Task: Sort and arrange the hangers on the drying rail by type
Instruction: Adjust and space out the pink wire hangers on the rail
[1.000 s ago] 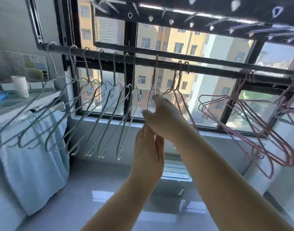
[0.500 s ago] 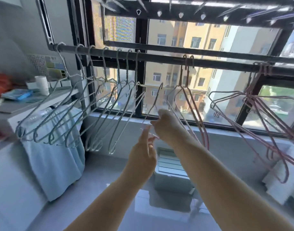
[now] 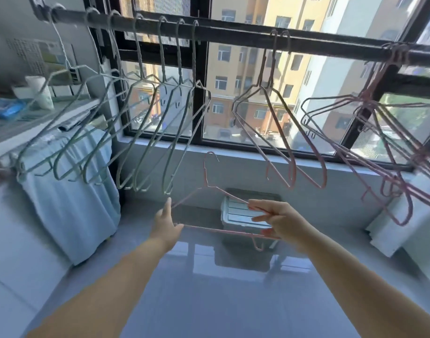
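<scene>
A dark drying rail (image 3: 233, 36) runs across the window. Several grey-green wire hangers (image 3: 145, 123) hang on its left part. Two pink hangers (image 3: 279, 132) hang near the middle, and a bunch of pink hangers (image 3: 389, 147) hangs at the right. One pink wire hanger (image 3: 209, 189) is off the rail, held low in front of me with its hook pointing up. My right hand (image 3: 277, 220) pinches its right end. My left hand (image 3: 166, 223) holds its left corner, fingers mostly straight.
A white machine draped with a light blue cloth (image 3: 70, 191) stands at the left, with a shelf of small items (image 3: 38, 93) above it. A white plastic box (image 3: 245, 215) sits on the glossy floor under the window sill (image 3: 257, 152). White items (image 3: 389, 230) lie at the right.
The pink hanger has come off the rail and dropped to waist height between both hands. My view has tilted down and moved closer to the rail.
</scene>
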`<state>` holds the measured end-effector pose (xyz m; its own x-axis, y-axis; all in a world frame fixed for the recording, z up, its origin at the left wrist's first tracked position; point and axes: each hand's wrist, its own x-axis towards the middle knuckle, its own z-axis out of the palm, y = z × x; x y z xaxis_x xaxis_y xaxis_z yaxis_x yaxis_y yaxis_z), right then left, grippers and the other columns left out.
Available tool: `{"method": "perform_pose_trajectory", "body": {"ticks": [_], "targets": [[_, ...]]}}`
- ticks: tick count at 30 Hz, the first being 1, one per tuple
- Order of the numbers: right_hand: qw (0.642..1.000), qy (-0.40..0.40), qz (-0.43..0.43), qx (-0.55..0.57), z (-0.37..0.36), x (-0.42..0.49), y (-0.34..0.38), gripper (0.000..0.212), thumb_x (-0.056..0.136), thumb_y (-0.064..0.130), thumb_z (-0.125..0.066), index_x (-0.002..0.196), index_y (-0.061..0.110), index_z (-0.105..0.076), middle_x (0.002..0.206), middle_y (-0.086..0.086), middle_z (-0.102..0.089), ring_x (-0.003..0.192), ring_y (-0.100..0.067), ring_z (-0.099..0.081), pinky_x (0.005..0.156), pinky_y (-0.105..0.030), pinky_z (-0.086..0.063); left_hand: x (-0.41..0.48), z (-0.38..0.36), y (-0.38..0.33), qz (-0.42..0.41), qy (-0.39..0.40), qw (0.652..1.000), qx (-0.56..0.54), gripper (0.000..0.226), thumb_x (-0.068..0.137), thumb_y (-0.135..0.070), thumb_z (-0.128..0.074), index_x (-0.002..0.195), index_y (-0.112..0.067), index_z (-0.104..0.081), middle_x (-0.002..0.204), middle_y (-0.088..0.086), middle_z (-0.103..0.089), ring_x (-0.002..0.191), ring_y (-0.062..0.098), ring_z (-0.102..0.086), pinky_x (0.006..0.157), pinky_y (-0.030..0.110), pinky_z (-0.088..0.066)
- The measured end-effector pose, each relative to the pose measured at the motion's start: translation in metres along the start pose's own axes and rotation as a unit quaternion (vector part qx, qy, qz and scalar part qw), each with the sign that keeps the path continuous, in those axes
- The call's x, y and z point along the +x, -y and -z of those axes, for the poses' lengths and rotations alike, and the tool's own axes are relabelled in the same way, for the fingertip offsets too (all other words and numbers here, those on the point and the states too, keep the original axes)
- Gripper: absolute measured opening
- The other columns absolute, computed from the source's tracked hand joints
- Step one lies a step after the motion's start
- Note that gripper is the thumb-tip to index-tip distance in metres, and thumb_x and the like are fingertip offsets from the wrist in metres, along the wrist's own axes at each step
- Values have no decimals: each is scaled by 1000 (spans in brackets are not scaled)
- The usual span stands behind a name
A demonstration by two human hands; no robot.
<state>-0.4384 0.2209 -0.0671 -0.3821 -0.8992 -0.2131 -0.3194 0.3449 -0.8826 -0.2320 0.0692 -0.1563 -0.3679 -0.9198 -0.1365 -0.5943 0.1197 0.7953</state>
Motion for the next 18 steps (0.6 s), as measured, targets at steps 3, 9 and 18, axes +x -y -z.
{"method": "perform_pose_trajectory", "body": {"ticks": [3, 9, 18], "targets": [[997, 73, -4, -5, 13, -8, -17, 53, 86, -15, -41, 109, 27, -63, 111, 13, -66, 90, -6, -65, 72, -18, -54, 8, 13, 12, 3, -33, 998, 54, 79, 87, -19, -55, 142, -35, 0, 151, 14, -4, 136, 32, -19, 108, 42, -22], [992, 117, 38, 12, 25, -7, -42, 51, 83, -18, -47, 113, 20, -64, 113, 7, -68, 101, -13, -65, 92, -18, -48, 7, 32, 31, -59, 55, 996, 27, 14, 90, -27, -52, 96, -23, -64, 109, 5, -62, 106, 22, -53, 85, 33, -42], [944, -226, -11, -241, -9, 19, -63, 45, 82, 0, -58, 126, 9, -52, 130, -16, -44, 123, -31, -38, 105, -29, -24, -26, 41, 45, -76, 63, 995, -34, 23, 94, -14, -44, 80, -11, -62, 60, -1, -53, 57, 13, -44, 56, 16, -36]]}}
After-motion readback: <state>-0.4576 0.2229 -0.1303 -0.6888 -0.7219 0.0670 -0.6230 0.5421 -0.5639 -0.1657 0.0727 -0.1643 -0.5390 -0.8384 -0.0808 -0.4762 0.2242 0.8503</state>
